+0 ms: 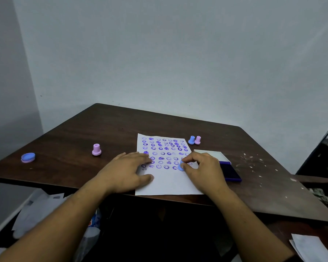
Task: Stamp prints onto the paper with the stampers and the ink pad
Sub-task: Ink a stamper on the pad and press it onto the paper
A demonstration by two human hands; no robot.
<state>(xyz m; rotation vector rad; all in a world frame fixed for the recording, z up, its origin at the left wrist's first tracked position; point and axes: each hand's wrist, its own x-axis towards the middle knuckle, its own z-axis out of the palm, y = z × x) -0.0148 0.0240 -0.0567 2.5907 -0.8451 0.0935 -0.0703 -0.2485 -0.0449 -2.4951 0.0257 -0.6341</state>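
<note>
A sheet of white paper (pixel 169 183) lies on the dark wooden bench (pixel 83 133), its near edge at the bench's front edge, and most of its upper part is covered with rows of purple smiley prints (pixel 164 152). The right hand (pixel 203 170) holds a blue stamper (pixel 181 166) in a closed grip between thumb and fingertips, base down on the paper at the right end of the lowest row of prints. The left hand (pixel 127 172) rests flat on the left side of the sheet, fingers spread and gripping nothing, thumb lying on the blank lower part. Just right of the paper sits the open ink pad (pixel 230 172), dark purple, with its white lid (pixel 214 154) folded back behind it; the right hand partly covers it. Beyond the lid, near the paper's far right corner, a blue stamper (pixel 191 140) and a pink stamper (pixel 197 140) stand upright side by side, touching or nearly so. Another pink stamper (pixel 96 149) stands alone on the bench well left of the paper, and farther left, near the bench's edge, lies a blue and pink round cap (pixel 28 157).
</note>
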